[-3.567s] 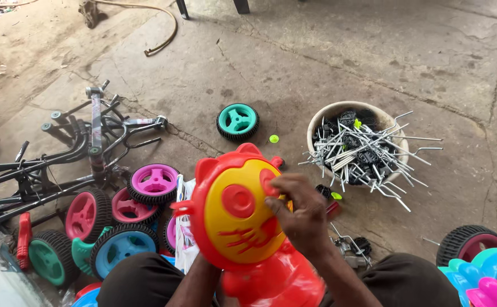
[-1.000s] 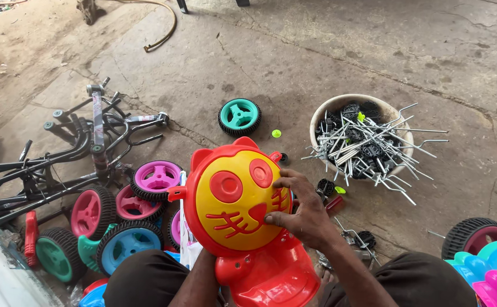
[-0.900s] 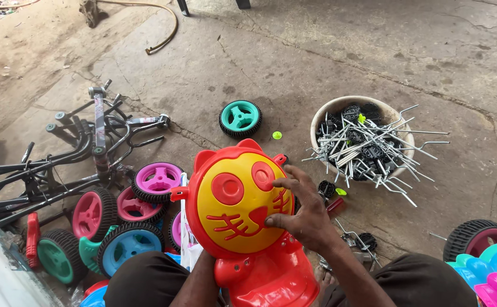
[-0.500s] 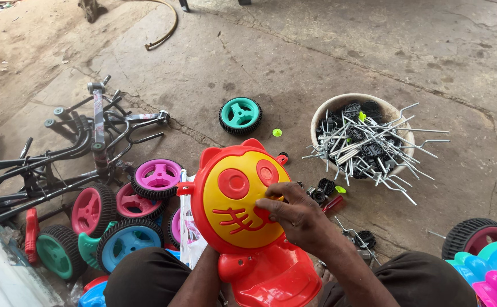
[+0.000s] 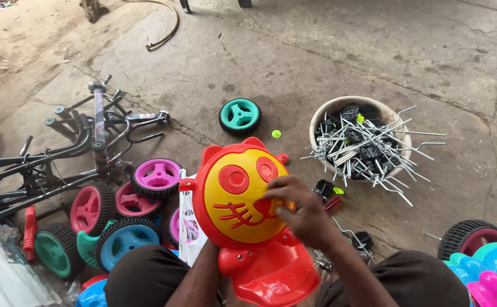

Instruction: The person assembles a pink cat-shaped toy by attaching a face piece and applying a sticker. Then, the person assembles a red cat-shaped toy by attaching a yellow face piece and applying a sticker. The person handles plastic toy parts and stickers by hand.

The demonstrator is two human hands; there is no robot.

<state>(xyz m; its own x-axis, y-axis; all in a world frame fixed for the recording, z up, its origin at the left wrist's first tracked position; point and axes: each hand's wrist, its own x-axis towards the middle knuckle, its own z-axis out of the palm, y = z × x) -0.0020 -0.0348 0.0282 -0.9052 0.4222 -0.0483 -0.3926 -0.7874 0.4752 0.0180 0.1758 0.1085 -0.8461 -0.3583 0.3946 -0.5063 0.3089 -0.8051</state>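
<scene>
**Right hand on cat-face panel, left hand hidden**

Round yellow-and-red plastic cat-face panel [image 5: 240, 196] stood upright between the person's knees, mounted on a glossy red plastic toy body [image 5: 271, 273]. Right hand [image 5: 299, 207] lay on the face's right side, fingers curled and pressed against the red mouth area; couldn't tell if anything was pinched. Left hand was behind the panel, only the forearm showed, grip unknown. Left of the panel: pile of pink, blue and green-hubbed black-tyred plastic wheels [image 5: 126, 210] and black metal tube frames [image 5: 60, 153]. Lone teal wheel [image 5: 240, 116] lay on concrete beyond. Right: round beige bowl [image 5: 328, 111] of bent metal rods.
</scene>
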